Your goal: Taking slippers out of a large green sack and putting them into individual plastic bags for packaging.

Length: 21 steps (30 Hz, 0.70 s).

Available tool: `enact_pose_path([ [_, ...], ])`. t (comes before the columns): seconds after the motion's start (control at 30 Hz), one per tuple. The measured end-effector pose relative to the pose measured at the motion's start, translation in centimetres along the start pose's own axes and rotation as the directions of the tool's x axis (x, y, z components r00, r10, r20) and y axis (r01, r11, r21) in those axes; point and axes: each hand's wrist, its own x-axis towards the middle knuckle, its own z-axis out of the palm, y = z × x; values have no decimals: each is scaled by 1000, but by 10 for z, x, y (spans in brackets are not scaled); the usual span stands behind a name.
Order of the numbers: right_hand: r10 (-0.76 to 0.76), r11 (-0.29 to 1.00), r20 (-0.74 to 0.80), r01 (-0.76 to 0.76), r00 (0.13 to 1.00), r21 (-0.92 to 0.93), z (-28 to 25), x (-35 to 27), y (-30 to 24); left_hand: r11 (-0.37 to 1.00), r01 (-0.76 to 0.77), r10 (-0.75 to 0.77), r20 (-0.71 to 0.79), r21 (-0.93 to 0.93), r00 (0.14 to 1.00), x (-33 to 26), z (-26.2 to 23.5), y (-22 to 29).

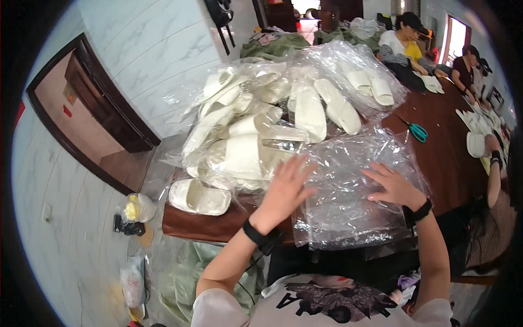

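Note:
A stack of clear plastic bags (354,191) lies flat at the near edge of the brown table. My left hand (289,188), fingers spread, is over the bags' left edge, beside the slippers. Above their right part my right hand (396,188) is open, its fingers pointing left. Whether either palm touches the plastic I cannot tell. To the left is a heap of cream slippers (242,155), many of them in clear bags. One loose slipper (200,197) sits at the table's left corner. Beyond the bags, a pair of slippers (338,106) rests sole up.
Teal-handled scissors (418,132) lie on the brown table (436,117) to the right. Several people sit along its far and right sides, handling slippers. One person's arm (493,174) reaches in close on my right. Green sacks (210,272) are on the floor at my left.

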Motion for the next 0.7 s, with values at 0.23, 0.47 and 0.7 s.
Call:
enact_pose_path([
  [0.23, -35, 999, -70, 35, 997, 5, -6, -6, -22, 828, 471, -340, -396, 305, 853, -9, -76, -94],
  [0.47, 7, 1000, 49, -7, 999, -1, 8, 0, -18, 843, 505, -537, -341, -185, 772, 2, -108, -136],
  [0.7, -31, 998, 9, 31, 999, 48, 17, -3, -8, 727, 107, -513, -431, -679, 742, 32, -180, -55],
])
